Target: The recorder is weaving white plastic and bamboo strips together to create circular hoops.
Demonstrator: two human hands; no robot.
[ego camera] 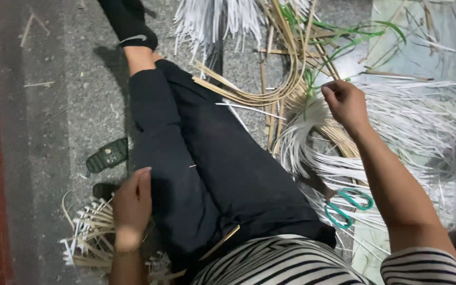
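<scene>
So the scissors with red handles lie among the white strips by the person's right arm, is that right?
Not quite: the head view shows the scissors with green handles, not red. They do lie among the white strips beside the right arm.

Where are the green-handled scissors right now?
In the head view, the scissors lie on the floor at the person's right, among white strips, just under the right forearm and beside the black trouser leg.
</scene>
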